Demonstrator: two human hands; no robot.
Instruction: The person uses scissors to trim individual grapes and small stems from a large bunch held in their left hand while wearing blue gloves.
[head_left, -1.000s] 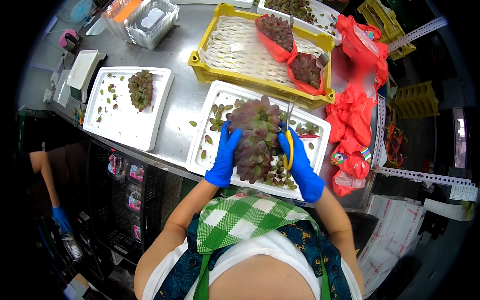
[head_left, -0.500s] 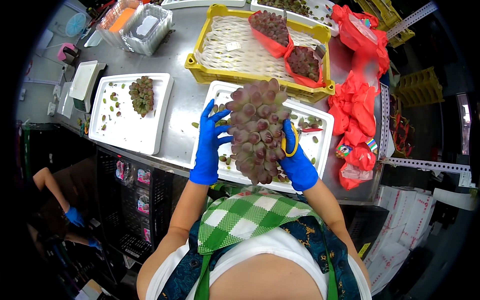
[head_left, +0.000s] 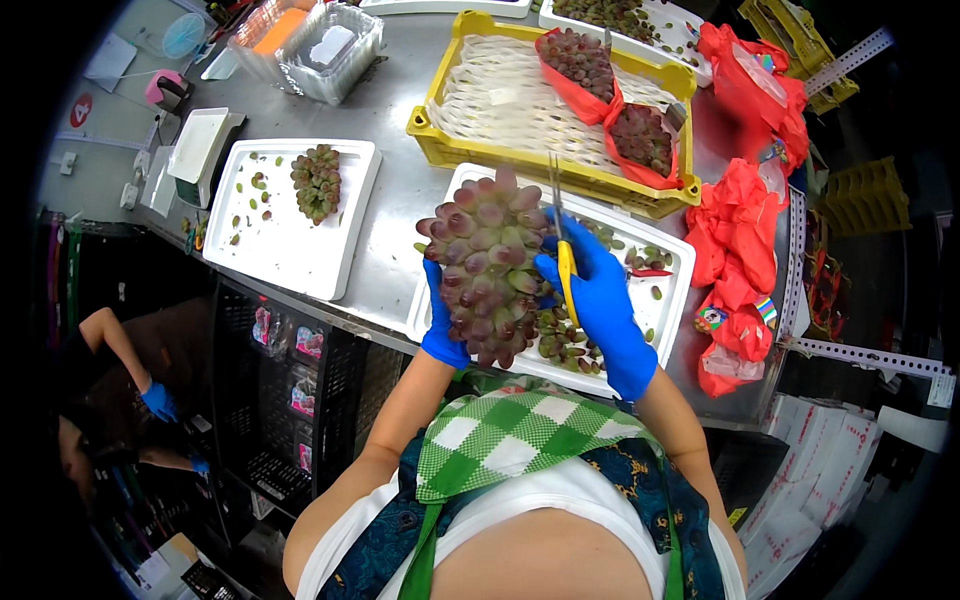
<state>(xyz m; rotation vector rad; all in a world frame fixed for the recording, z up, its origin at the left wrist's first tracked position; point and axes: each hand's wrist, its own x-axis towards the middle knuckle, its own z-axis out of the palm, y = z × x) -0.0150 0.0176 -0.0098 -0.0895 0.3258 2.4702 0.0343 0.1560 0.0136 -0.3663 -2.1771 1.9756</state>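
Observation:
A large bunch of purple-green grapes (head_left: 490, 270) is held up over a white tray (head_left: 672, 315) in front of me. My left hand (head_left: 442, 325), in a blue glove, is closed on it from the left and below, with most fingers hidden behind the grapes. My right hand (head_left: 603, 295), also blue-gloved, grips yellow-handled scissors (head_left: 567, 275) at the bunch's right side, blades pointing away from me. Loose grapes (head_left: 570, 345) and a small red-handled tool (head_left: 652, 272) lie in the tray.
Behind the tray stands a yellow crate (head_left: 540, 165) with two red-wrapped bunches (head_left: 640, 140). Red bags (head_left: 738, 230) line the right side. On the left are another white tray (head_left: 285, 262) with a small bunch, a scale (head_left: 203, 140) and clear boxes (head_left: 335, 75). Another person's gloved hand (head_left: 158, 400) shows far left.
The bunch has shifted slightly left and turned, with my left hand now under it. My right hand has drawn away from its side, bringing the scissors' blades upright into view.

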